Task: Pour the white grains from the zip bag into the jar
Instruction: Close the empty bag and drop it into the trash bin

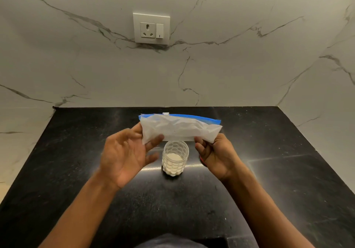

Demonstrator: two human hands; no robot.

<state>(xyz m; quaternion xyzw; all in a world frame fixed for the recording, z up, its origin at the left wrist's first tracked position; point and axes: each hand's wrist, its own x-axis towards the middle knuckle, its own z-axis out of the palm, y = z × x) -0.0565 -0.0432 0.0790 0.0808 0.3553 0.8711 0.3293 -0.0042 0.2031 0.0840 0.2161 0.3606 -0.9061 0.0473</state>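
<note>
Right hand (215,155) pinches the zip bag (180,127) at its 4 o'clock corner, thumb and fingertips closed on the plastic. Left hand (124,155) is mostly open, palm toward the camera; its fingertips touch the bag's 8 o'clock corner, more a support than a real grasp, and it's motion-blurred, so I can't say how firm. The bag hangs in the air between both hands, just above and slightly behind the jar (175,158), not touching it. The bag's long axis runs 9-to-3, roughly level. The blue zip strip (192,116) sits on the far edge, pointing to 12 and away from the jar, with the white slider (165,113) near the 11 o'clock end. The bag looks flat and crumpled; no bulge of grains visible, though the plastic is cloudy, so a leftover can't be ruled out. The jar stands upright on the black counter (269,171), open top, white grains (173,156) filling roughly the lower two thirds. My read: the pour is essentially done. Left, at most: shake out any residue, then set the bag down. Nothing spilled around the jar that I can see.
</note>
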